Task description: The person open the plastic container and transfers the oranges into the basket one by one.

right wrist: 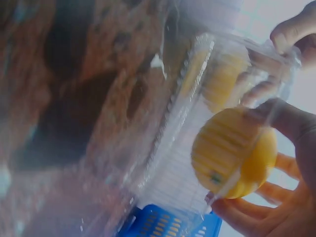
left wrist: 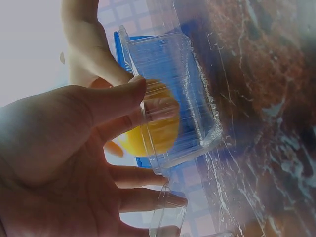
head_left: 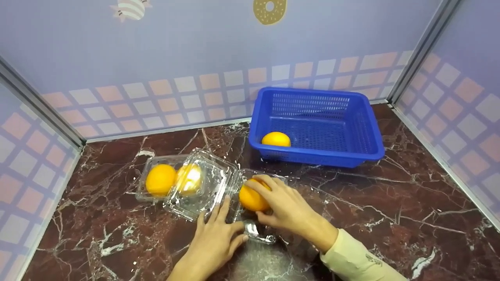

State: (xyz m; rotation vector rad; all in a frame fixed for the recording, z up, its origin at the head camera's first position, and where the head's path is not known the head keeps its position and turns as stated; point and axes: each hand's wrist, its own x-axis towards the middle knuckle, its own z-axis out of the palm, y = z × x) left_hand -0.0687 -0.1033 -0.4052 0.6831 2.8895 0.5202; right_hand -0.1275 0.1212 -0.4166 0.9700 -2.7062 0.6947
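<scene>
My right hand (head_left: 289,203) grips an orange (head_left: 249,198) from above, with the fruit down in one half of an open clear plastic clamshell box (head_left: 256,234). Its fingers and thumb curl round the orange, seen also through the clear wall in the right wrist view (right wrist: 229,148). At the near side, my left hand (head_left: 213,242) pinches the box's rim between thumb and index finger, as the left wrist view shows. The other fingers of that hand lie spread by the box's lid (head_left: 215,175), which leans over part of a second clear box.
The second clear box (head_left: 141,191) at left holds two oranges (head_left: 160,179). A blue plastic basket (head_left: 320,155) stands at the back right against the wall, with one orange (head_left: 276,139) in its near left corner. Panels enclose the marble-patterned tabletop (head_left: 390,218) at back and sides.
</scene>
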